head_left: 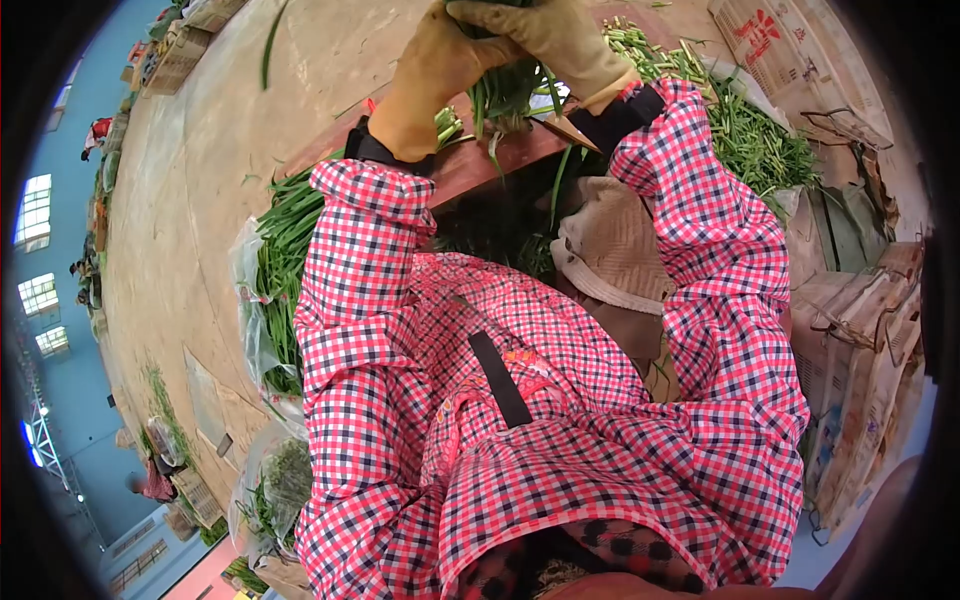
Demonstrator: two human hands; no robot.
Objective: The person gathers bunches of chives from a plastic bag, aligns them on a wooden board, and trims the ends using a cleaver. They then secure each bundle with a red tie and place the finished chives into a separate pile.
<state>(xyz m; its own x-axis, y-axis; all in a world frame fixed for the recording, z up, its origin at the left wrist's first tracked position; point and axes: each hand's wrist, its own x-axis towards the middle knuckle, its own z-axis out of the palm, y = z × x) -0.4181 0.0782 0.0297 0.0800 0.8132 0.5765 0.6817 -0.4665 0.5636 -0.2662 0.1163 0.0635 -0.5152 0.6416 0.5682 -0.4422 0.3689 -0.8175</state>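
Both hands wear tan work gloves and meet near the top edge of the head view. My left hand (435,75) and my right hand (555,45) are closed around a bunch of long green stalks (505,95), whose leaves hang down below the gloves. The fingertips partly leave the frame. Under the hands is a reddish board (520,150) with loose leaves on it. A heap of cut green stalks (755,140) lies to the right of my right hand. More long green leaves (285,260) lie in clear plastic beside my left sleeve.
Cardboard boxes (770,45) stand at the upper right, with flattened cartons (850,370) and wire handles lower down. A beige cloth (620,235) lies between my arms. A plastic bag of greens (280,480) sits at lower left. Other people are far off along the left.
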